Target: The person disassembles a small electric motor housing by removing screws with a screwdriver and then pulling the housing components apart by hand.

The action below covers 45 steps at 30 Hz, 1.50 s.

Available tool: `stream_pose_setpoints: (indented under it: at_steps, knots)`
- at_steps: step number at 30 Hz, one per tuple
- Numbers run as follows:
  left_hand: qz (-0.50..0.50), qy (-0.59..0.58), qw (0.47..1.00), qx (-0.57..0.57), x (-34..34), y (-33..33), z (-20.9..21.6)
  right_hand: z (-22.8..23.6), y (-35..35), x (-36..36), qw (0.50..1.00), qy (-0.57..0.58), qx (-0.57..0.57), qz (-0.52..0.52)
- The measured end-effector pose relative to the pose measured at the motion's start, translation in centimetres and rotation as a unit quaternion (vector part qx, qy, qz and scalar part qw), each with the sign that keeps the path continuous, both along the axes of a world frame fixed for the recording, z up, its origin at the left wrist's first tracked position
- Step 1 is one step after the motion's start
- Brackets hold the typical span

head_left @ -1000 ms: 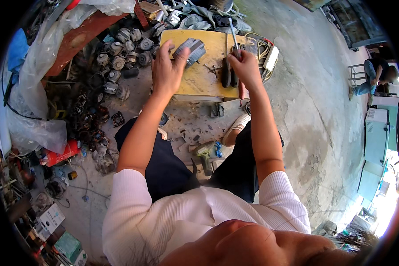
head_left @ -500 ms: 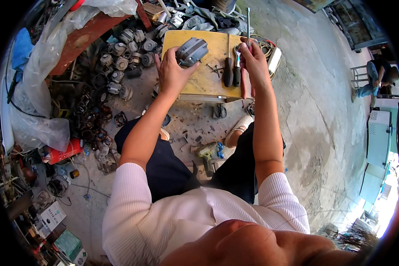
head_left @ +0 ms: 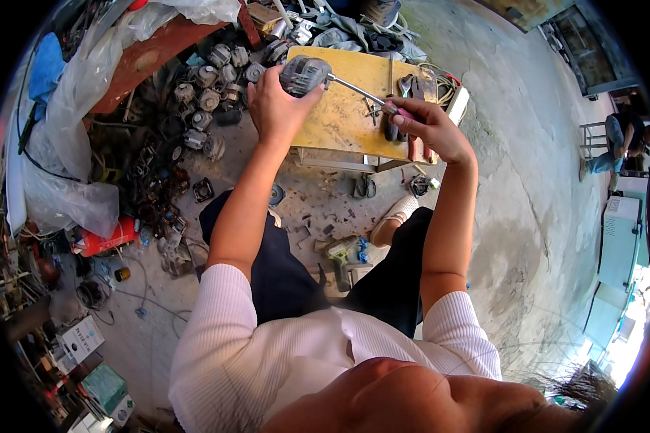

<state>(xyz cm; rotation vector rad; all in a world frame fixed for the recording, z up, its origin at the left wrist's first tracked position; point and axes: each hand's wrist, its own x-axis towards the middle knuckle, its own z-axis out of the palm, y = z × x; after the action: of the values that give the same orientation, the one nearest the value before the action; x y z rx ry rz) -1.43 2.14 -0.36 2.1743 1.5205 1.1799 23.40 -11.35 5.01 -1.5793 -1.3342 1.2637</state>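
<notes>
A grey, finned electric motor (head_left: 303, 74) is gripped in my left hand (head_left: 278, 108), raised over the left part of the yellow-topped table (head_left: 332, 137). My right hand (head_left: 437, 128) is closed around the pink handle of a long-shafted nut driver (head_left: 357, 89). Its shaft slants up to the left, and its tip meets the motor's right side. Whether the tip is seated on a fastener cannot be made out. Below the shaft, several small bolts (head_left: 372, 108) lie on the tabletop. Near my right hand are a black-handled screwdriver (head_left: 391, 132) and red-handled pliers (head_left: 413, 149), partly covered.
Many loose motors (head_left: 208, 99) are heaped on the floor left of the table. A green power drill (head_left: 339, 254) lies between my feet. Coiled cable (head_left: 448, 81) sits at the table's right edge. Another person (head_left: 617, 141) sits far right near a metal stool (head_left: 592, 137).
The nut driver has swung from upright to slanting left, and its tip now meets the motor. My right hand has moved down and right; the motor has turned in my left hand.
</notes>
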Motion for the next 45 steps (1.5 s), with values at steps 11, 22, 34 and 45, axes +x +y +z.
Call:
stream_pose_setpoints:
  at_steps: [11, 22, 34, 45]
  knots:
    - [-0.015, 0.031, 0.999, 0.001, 0.5, 0.1, -0.8, 0.6, 0.2, -1.4, 0.999, -0.022, -0.032, -0.03]
    - [-0.034, 0.09, 0.995, 0.023, 0.5, -0.2, -0.8, -0.6, 0.6, -1.3, 0.988, 0.139, -0.057, -0.029]
    - [-0.071, 0.045, 0.996, -0.015, 0.3, -0.4, -0.9, -3.8, 1.8, -0.9, 0.757, 0.619, -0.202, 0.044]
    - [-0.062, 0.023, 0.997, -0.03, -0.5, -0.1, -1.1, -1.1, 1.4, -4.6, 0.987, -0.122, -0.007, -0.1]
